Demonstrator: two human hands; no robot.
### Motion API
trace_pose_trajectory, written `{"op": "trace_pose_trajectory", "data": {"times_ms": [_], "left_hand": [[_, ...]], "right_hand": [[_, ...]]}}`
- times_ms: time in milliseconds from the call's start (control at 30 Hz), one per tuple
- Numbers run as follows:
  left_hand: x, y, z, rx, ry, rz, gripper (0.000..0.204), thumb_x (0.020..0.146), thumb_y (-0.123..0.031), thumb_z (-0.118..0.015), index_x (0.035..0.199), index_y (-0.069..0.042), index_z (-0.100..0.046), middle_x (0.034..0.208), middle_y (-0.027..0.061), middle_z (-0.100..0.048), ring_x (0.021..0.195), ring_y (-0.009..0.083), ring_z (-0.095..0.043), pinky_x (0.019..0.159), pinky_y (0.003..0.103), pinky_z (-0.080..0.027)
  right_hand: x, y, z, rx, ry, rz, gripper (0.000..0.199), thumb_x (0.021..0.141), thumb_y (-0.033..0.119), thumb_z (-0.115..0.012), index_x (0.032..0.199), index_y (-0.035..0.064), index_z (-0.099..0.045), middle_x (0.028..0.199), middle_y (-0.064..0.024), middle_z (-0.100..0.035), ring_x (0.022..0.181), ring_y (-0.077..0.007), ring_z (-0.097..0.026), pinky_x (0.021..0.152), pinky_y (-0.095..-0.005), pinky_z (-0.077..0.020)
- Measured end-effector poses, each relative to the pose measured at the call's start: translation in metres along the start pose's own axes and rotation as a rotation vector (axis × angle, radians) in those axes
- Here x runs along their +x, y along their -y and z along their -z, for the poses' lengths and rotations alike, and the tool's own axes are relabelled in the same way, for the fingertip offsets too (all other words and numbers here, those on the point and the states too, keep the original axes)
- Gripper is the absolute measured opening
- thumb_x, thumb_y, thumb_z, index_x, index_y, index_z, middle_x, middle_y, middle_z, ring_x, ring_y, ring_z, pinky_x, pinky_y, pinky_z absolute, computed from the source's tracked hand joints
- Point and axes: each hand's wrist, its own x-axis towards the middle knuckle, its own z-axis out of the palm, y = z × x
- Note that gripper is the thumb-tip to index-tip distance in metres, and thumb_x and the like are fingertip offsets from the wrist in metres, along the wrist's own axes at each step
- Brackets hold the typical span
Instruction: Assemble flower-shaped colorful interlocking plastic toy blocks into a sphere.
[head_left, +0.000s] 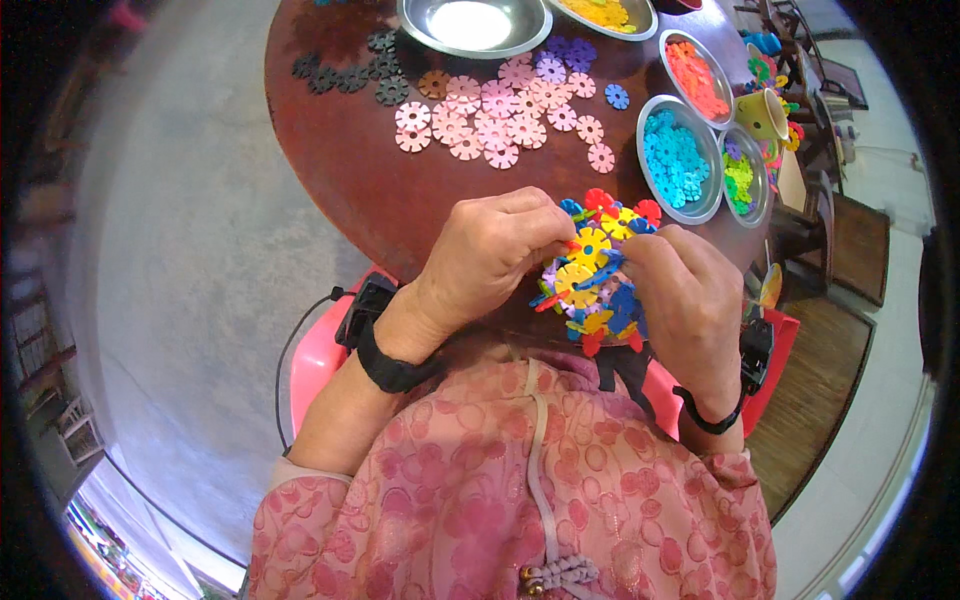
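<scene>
The ball of interlocked plastic discs (592, 272), yellow, blue and red, sits at centre frame, clasped between both hands above the round brown table's (340, 150) near edge. The left hand (490, 255) pinches its upper left side; the right hand (690, 300) curls closed around its right side.

The cluster of interlocking plastic discs (595, 272) is a rounded ball of toothed, flower-shaped pieces in yellow, blue, red and purple; it is held up just above the near edge of the table, between both hands; red discs stick out at its top.
</scene>
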Motion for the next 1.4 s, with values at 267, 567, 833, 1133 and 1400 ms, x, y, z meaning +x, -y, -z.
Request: {"op": "trace_pose_trajectory", "data": {"times_ms": [267,567,833,1133,1400], "left_hand": [[0.003,-0.003,0.003,0.046,0.042,0.01,0.017,0.074,0.0,-0.069,0.089,-0.006,-0.065,0.083,0.0095,-0.063,0.074,0.0293,-0.065,0.063,0.036,-0.053],[0.005,-0.006,0.017,0.094,0.179,0.134,0.017,0.075,-0.001,-0.071,0.091,-0.006,-0.066,0.087,0.009,-0.063,0.08,0.0295,-0.065,0.069,0.037,-0.053],[0.018,-0.016,0.027,0.026,0.275,0.094,0.089,0.062,-0.05,-0.083,0.132,-0.005,-0.051,0.136,0.0176,-0.051,0.13,0.0376,-0.046,0.109,0.047,-0.036],[0.024,-0.038,-0.022,0.359,0.415,-0.085,0.103,0.063,-0.049,-0.085,0.144,-0.005,-0.04,0.143,0.0184,-0.045,0.133,0.0394,-0.042,0.111,0.048,-0.035],[0.023,-0.045,-0.021,0.409,0.404,-0.031,0.103,0.06,-0.044,-0.088,0.142,-0.003,-0.04,0.139,0.0198,-0.048,0.13,0.0385,-0.045,0.107,0.047,-0.039]], "right_hand": [[0.003,0.0,-0.001,0.008,0.02,0.03,0.015,0.075,0.005,-0.068,0.087,0.0032,-0.058,0.071,-0.0107,-0.05,0.064,-0.0298,-0.056,0.055,-0.04,-0.0438],[-0.023,-0.014,0.025,0.129,-0.268,-0.005,0.044,0.072,0.012,-0.077,0.112,0.0028,-0.063,0.102,-0.0128,-0.065,0.092,-0.03,-0.065,0.077,-0.0373,-0.0537],[-0.096,-0.022,-0.017,0.346,-0.227,-0.299,0.119,0.055,0.046,-0.091,0.15,0.0053,-0.033,0.15,-0.0218,-0.033,0.138,-0.0403,-0.036,0.113,-0.0463,-0.0337],[-0.071,-0.025,-0.047,0.505,-0.312,-0.207,0.103,0.061,0.015,-0.089,0.147,0.0069,-0.033,0.145,-0.0243,-0.035,0.132,-0.0449,-0.042,0.109,-0.0464,-0.0403],[-0.069,-0.034,-0.046,0.561,-0.306,-0.142,0.097,0.06,0.013,-0.089,0.143,0.0061,-0.039,0.142,-0.0227,-0.039,0.129,-0.0431,-0.045,0.107,-0.0451,-0.0419]]}}
